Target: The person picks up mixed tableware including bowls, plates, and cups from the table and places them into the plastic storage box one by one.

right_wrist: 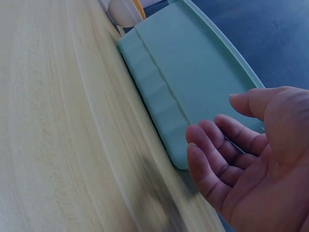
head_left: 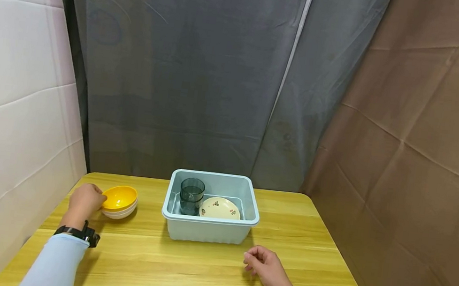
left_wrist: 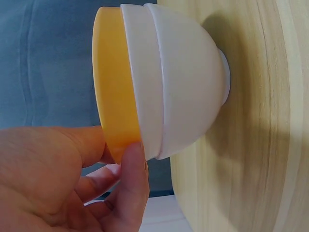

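Observation:
At the table's left side my left hand (head_left: 86, 201) pinches the rim of a yellow bowl (head_left: 119, 198) between thumb and fingers. That bowl is nested in white bowls (left_wrist: 188, 82); two white rims show below the yellow one in the left wrist view. The stack stands upright on the table. My right hand (head_left: 265, 266) hovers over the table, fingers loosely curled and holding nothing. It is nearest to the front right corner of a pale blue-green plastic bin (head_left: 208, 231). Inside the bin are stacked dark glass cups (head_left: 192, 190) and a cream patterned plate (head_left: 220, 208).
The wooden table (head_left: 135, 264) reaches back to a grey curtain (head_left: 185, 86). A white cloth wall (head_left: 17, 104) stands on the left and a brown one (head_left: 415, 150) on the right. The bin stands at the table's middle rear, right of the bowls.

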The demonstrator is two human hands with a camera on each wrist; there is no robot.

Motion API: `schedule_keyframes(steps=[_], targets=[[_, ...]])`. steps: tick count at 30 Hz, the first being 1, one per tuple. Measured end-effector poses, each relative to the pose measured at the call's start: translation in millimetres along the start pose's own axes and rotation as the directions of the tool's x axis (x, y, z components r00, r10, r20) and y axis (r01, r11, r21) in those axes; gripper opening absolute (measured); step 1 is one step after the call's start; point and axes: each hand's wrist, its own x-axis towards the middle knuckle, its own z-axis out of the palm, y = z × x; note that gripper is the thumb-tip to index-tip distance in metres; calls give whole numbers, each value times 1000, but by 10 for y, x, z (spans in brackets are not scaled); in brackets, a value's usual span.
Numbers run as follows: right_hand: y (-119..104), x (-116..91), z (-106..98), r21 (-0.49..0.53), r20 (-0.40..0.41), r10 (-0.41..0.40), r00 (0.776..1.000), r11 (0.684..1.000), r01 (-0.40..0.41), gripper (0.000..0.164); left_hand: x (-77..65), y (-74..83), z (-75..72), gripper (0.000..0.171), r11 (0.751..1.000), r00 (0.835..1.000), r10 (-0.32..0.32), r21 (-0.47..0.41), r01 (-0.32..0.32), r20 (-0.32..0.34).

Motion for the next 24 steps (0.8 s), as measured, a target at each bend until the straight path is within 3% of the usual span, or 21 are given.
schedule_keyframes(steps=[12,24], targets=[[47,-10,-12,6,25,-2,1000,1000,2,27,21,-35,-9,33,1000,999,2,-14,-2,-34],[-13,-17,-43,-6,44,-2,999,1000,2,28,-61,-33,-116,41,990,999,30,-140,-33,-23]])
